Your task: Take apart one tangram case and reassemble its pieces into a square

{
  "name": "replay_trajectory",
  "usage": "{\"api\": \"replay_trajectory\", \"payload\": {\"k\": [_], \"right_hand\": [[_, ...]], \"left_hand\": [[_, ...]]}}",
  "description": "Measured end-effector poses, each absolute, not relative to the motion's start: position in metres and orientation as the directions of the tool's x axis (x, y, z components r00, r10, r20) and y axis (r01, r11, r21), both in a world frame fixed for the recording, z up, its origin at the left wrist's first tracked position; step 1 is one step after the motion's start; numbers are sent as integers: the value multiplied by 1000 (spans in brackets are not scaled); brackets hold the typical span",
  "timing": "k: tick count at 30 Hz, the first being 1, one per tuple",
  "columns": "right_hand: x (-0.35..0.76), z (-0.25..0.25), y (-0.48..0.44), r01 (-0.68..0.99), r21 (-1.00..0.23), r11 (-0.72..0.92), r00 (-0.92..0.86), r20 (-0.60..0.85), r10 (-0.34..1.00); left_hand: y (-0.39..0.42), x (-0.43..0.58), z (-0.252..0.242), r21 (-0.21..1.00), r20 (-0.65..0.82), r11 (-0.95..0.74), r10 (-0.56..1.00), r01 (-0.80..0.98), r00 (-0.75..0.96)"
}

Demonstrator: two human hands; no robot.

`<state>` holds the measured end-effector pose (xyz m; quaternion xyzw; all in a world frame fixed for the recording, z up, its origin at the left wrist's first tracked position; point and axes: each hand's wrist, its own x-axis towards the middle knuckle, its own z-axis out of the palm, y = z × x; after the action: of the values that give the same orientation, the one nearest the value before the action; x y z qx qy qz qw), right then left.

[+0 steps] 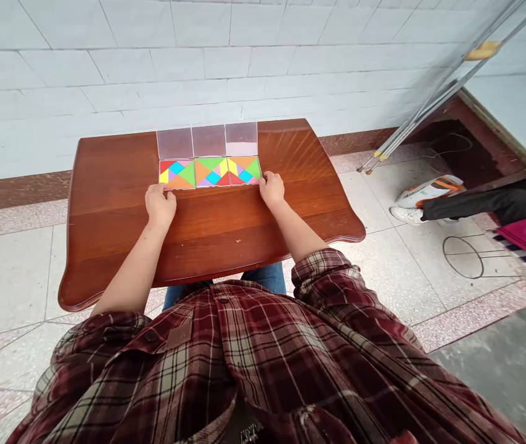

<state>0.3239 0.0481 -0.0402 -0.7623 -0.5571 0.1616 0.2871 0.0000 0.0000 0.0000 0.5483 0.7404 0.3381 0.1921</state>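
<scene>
Three tangram puzzles lie side by side near the back of the table, each with its colored pieces filling a flat case: the left tangram [177, 174], the middle tangram [212, 171] and the right tangram [245, 170]. Their clear lids [209, 140] are laid back toward the wall. My left hand [161, 205] touches the lower left corner of the left tangram, thumb apart from the bent fingers. At the other end, the fingertips of my right hand [272, 187] rest against the right tangram's outer edge. Neither hand is wrapped round a case.
The brown wooden table [216, 234] stands against a white tiled wall [152, 61]. Crutches [422, 114] lean at the right, near a white and orange bag [429, 190]. Another person's leg [484, 206] and a round wire frame [464, 258] are on that side too.
</scene>
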Motion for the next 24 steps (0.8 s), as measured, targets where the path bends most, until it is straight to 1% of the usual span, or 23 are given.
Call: {"api": "replay_trajectory", "payload": {"k": [2, 4, 8, 12, 15, 16, 19, 21, 24], "right_hand": [[321, -39, 51, 769, -596, -231, 327, 55, 944], [322, -40, 54, 751, -612, -248, 348, 47, 936], [326, -46, 54, 638, -734, -233, 427, 85, 900], [333, -55, 40, 477, -871, -119, 481, 145, 865], [337, -60, 9, 340, -939, -50, 500, 136, 855], [338, -62, -6, 331, -943, -30, 481, 141, 865], [338, -65, -53, 382, -924, 10, 356, 157, 921], [337, -65, -77, 396, -918, 13, 319, 151, 936], [334, -63, -92, 442, -897, -7, 311, 146, 939]], "left_hand": [[11, -6, -2, 643, 112, 197, 932, 740, -346], [22, -10, -4, 617, 87, 245, 923, 748, -374], [40, -15, -4, 656, 8, 308, 910, 689, -414], [59, -23, -3, 686, -51, 339, 905, 644, -423], [79, -33, -2, 698, -63, 342, 905, 629, -422], [88, -36, -3, 702, -59, 337, 906, 627, -419], [118, -41, -6, 752, -34, 283, 919, 595, -393], [138, -41, -9, 855, -42, 237, 918, 462, -393], [161, -39, -12, 917, -110, 239, 921, 319, -373]]}}
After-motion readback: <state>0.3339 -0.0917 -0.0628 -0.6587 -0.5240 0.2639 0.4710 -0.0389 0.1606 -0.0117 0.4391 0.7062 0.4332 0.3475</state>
